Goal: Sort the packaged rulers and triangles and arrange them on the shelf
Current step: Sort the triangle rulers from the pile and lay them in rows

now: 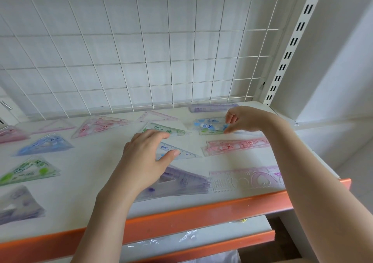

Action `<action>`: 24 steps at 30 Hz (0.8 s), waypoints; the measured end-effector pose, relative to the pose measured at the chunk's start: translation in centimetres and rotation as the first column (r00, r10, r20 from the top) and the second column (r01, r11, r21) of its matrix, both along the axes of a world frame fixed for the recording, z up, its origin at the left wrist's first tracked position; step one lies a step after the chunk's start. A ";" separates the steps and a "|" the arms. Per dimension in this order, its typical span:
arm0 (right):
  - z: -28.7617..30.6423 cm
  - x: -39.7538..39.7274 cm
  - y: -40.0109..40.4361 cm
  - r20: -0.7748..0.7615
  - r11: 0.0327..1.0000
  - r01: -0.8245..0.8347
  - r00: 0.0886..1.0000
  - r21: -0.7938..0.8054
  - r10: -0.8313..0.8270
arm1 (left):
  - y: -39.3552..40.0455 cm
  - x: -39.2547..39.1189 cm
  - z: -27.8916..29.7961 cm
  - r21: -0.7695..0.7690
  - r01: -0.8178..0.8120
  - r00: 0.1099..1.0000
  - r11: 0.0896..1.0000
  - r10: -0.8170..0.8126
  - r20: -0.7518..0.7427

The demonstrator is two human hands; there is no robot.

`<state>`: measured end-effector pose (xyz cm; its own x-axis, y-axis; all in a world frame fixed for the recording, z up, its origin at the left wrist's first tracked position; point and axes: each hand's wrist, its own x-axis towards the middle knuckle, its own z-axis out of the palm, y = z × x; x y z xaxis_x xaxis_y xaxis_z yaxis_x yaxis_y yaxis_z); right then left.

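Pinching blue-print clear ruler pkg (210,125), right hand (242,119)

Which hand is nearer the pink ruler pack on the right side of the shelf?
Right. The right hand is just behind the pink ruler pack, pinching a blue ruler pack; the left hand rests farther left on a clear triangle.

- The left hand (145,157) covers the near end of the blue triangle (179,151) and the left part of the purple triangle pack (181,182) below it.
- The right hand (242,121) hides the right end of the blue ruler pack (210,124); what its fingertips pinch is unclear.
- The picture's left edge cuts off the pink pack (10,134), the green triangle pack (28,170) and the grey-purple pack (18,206), which is blurred.
- Print on every package is too small to read.
- The lower shelf (201,236) shows only a strip, with crumpled clear plastic (187,235) on it.
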<state>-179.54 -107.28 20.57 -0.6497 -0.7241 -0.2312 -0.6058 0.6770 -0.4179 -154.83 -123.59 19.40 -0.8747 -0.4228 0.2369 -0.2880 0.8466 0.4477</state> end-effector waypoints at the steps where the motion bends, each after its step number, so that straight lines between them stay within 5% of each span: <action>1: 0.3 0.0 0.1 0.004 1.000 -0.001 1.000 -0.021 0.001 | -0.1 0.0 0.0 0.002 0.000 1.000 1.000 0.000 -0.001; 9: 2.1 -0.6 0.3 -0.064 0.996 0.000 0.998 -0.094 -0.006 | -0.4 0.0 0.1 0.015 -0.002 1.000 1.000 0.002 -0.002; 20: -0.2 -2.0 -0.8 -0.297 0.997 0.056 0.954 0.049 -0.039 | -1.3 0.1 0.0 0.011 -0.022 1.000 1.000 0.023 -0.004; 24: -0.4 -1.6 -1.3 -0.368 0.995 0.086 0.924 -0.052 -0.099 | -1.9 0.3 -0.2 0.010 -0.016 1.000 1.000 0.016 -0.019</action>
